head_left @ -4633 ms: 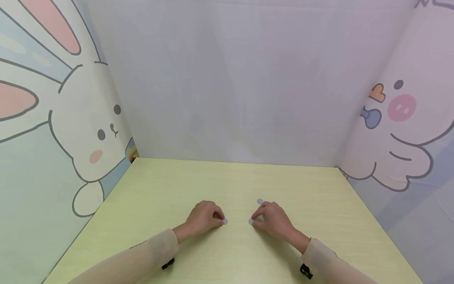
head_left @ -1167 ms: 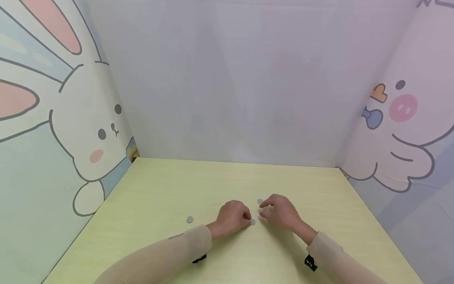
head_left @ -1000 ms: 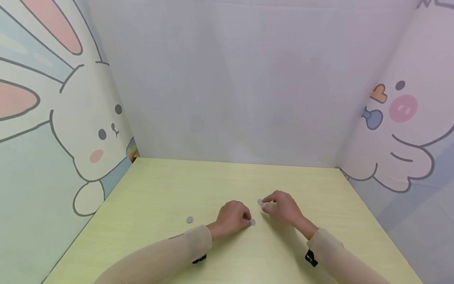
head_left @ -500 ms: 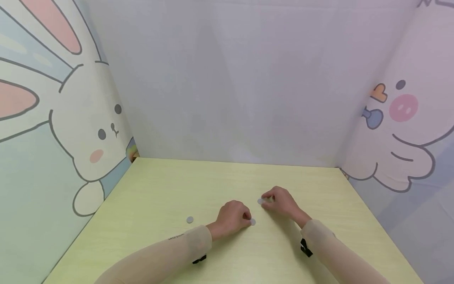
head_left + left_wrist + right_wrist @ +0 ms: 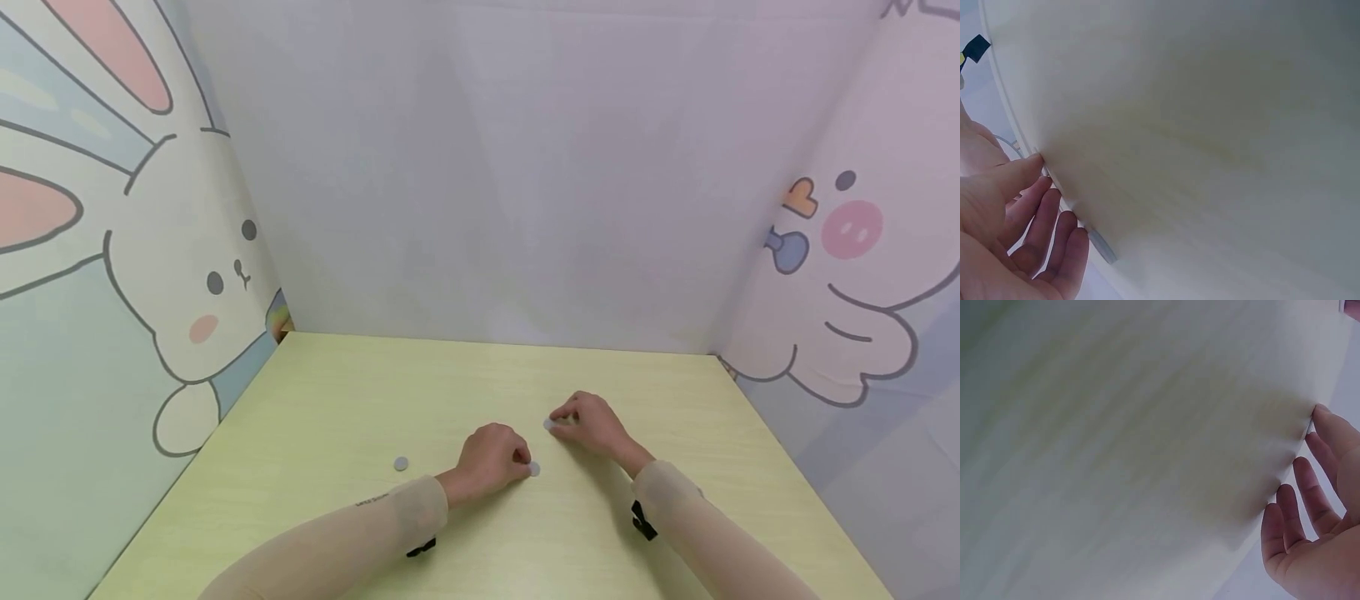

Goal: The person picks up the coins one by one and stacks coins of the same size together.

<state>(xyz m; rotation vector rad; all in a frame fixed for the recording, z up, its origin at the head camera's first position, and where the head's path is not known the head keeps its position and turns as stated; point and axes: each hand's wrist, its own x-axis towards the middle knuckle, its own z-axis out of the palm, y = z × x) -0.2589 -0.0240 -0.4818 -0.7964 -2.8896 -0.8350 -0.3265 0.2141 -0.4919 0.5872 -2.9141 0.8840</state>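
Three small grey coin-like discs are on the pale yellow table. My left hand point(image 5: 489, 460) pinches the near right disc point(image 5: 535, 469) at its left edge between thumb and forefinger, low at the tabletop. Farther back and to the right, my right hand point(image 5: 592, 425) has thumb and forefinger on the edge of the far disc point(image 5: 549, 424). The third disc point(image 5: 401, 463) lies flat to the left of my left hand, untouched. In the left wrist view that left disc point(image 5: 1102, 245) shows edge-on beyond my fingers. My right fingertips point(image 5: 1300, 464) reach the tabletop in the right wrist view.
The light wooden table point(image 5: 360, 383) ends at a plain pale curtain point(image 5: 480, 183) behind. Cartoon-printed cloths, a rabbit point(image 5: 187, 275) on the left and a white figure point(image 5: 855, 292) on the right, border its sides. Black straps show under both sleeves.
My left hand has left one disc at the left and moved right to the near disc. My right hand has let that disc go, moved back, and closed its fingertips on the far disc.
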